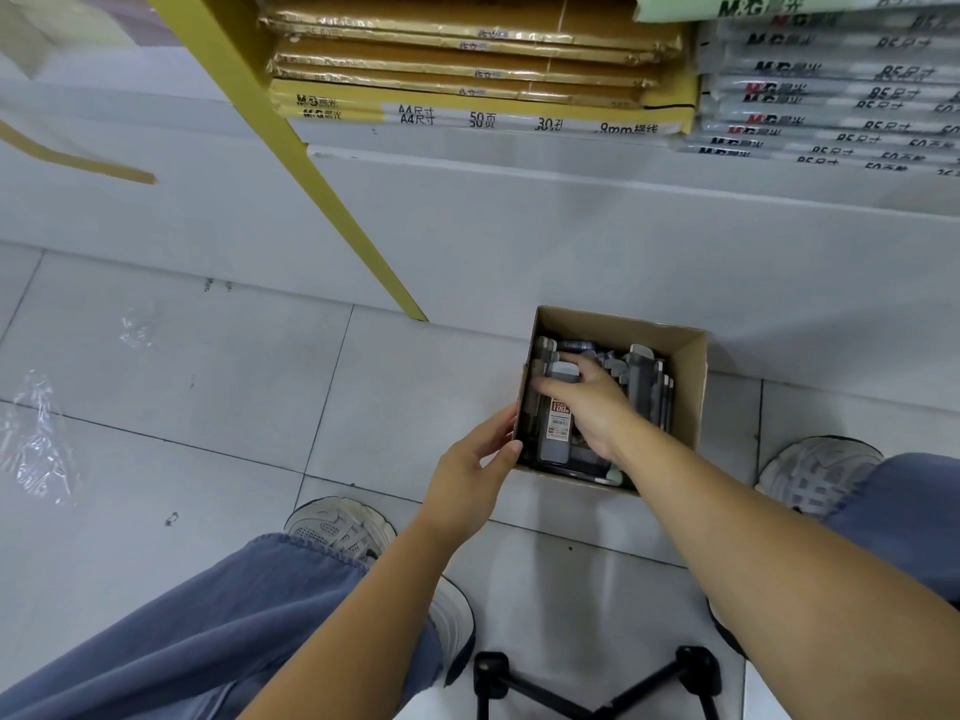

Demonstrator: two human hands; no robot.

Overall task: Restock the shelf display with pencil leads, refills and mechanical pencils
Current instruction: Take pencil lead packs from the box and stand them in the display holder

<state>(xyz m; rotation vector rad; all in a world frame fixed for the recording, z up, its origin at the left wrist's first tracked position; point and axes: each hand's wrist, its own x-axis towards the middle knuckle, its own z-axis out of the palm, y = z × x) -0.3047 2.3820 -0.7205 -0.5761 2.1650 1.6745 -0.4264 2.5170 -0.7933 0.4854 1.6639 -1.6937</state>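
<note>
A small open cardboard box point(688, 387) stands on the tiled floor in front of the shelf base, packed with several grey packs of leads and refills point(644, 379). My right hand point(592, 407) reaches into the box, its fingers closed around a grey pack with an orange label point(558, 423). My left hand point(475, 475) holds the box's near left corner, thumb on the rim. What lies under my right hand is hidden.
The white shelf base point(571, 236) runs behind the box. Yellow paper pads point(467, 75) and grey pads point(831, 96) are stacked on the lowest shelf. A yellow slanted post point(322, 184) meets the floor left of the box. Plastic wrap point(36, 439) lies at left; black stool legs point(597, 683) below.
</note>
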